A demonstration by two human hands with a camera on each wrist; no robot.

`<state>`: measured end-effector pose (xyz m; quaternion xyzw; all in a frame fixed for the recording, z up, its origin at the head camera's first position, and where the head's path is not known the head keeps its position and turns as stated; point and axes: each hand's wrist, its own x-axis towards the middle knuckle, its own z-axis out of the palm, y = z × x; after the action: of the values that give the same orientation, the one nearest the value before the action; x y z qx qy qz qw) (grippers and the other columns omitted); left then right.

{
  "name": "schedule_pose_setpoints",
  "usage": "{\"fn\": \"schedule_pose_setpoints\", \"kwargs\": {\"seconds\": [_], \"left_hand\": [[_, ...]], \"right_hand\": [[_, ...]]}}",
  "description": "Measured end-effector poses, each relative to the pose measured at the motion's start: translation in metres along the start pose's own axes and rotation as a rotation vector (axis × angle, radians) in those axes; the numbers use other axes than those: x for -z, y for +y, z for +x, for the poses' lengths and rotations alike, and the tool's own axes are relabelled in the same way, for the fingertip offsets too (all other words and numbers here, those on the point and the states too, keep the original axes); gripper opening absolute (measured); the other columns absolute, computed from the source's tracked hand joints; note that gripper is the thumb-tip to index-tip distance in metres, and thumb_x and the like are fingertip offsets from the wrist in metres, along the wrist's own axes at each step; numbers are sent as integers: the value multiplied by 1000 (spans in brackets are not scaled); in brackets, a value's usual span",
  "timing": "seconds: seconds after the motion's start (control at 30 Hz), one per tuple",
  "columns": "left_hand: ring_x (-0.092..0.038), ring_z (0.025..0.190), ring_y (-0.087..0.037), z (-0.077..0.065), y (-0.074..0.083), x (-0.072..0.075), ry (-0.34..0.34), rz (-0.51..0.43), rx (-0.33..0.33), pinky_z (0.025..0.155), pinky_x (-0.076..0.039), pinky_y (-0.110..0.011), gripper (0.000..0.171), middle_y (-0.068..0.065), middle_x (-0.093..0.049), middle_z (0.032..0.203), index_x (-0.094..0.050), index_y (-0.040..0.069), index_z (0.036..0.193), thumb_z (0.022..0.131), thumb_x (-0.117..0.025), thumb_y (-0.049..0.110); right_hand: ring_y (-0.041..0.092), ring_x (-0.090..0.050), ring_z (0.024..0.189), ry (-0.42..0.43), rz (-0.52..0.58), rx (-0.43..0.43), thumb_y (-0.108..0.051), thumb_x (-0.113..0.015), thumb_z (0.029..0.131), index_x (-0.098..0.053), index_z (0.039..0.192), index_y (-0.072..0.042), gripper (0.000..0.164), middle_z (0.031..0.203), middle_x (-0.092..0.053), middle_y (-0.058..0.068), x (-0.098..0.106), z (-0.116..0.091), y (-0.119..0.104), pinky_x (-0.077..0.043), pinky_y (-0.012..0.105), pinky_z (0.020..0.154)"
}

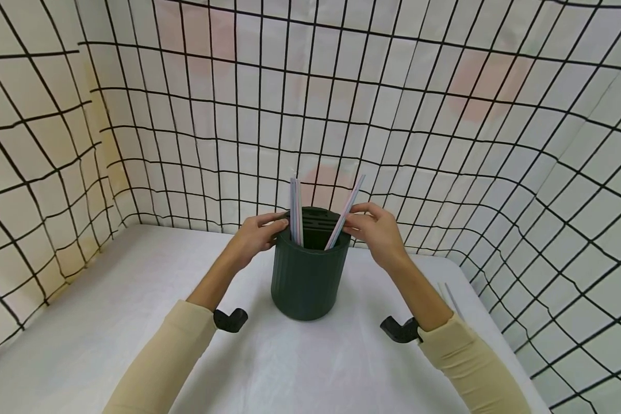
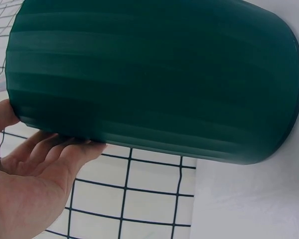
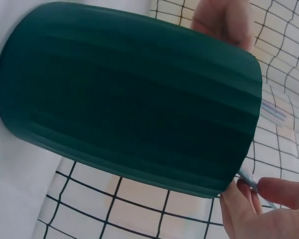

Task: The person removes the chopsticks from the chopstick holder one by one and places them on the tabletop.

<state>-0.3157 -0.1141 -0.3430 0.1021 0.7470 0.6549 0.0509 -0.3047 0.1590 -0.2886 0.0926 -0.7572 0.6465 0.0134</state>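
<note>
A dark green ribbed container (image 1: 307, 282) stands upright on the white table, with dark slotted bars across the back of its opening. Pale straws (image 1: 295, 210) rise from its left side. My left hand (image 1: 253, 238) holds the container's left rim, thumb at the edge and fingers along the outer wall (image 2: 154, 79). On the other side, my right hand (image 1: 380, 236) pinches a few pink and blue straws (image 1: 348, 207) that lean right inside the opening. In the right wrist view the thumb lies on a straw (image 3: 246, 177), and the fingers sit at the rim.
Black wire mesh (image 1: 321, 126) encloses the table (image 1: 310, 368) at the back and sides, close behind the container. A couple of thin pale sticks (image 1: 449, 296) lie at the right, partly behind my right forearm. Black wrist mounts (image 1: 231, 320) project inward from both wrists.
</note>
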Motion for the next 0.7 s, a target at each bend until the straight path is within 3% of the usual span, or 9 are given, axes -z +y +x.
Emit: {"fn": "schedule_pose_setpoints", "kwargs": {"seconds": [0.43,0.7], "left_hand": [[-56,135,-31,0,-1,2,-2,-5,-3,114,-43,-49,54,-16,-57,146,-49,11,151,104,-59,34],[-56,134,-32,-1,-1,2,0,-7,-3,114,-43,-49,54,-16,-57,146,-49,11,151,104,-59,34]], "right_hand": [[16,-72,97,19,76,33,-8,-63,100,-58,121,6,26,116,-68,16,-1,2,4,-59,33,94],[16,-73,89,62,112,70,-8,-66,98,-60,120,5,26,103,-72,8,3,3,-9,-60,34,90]]}}
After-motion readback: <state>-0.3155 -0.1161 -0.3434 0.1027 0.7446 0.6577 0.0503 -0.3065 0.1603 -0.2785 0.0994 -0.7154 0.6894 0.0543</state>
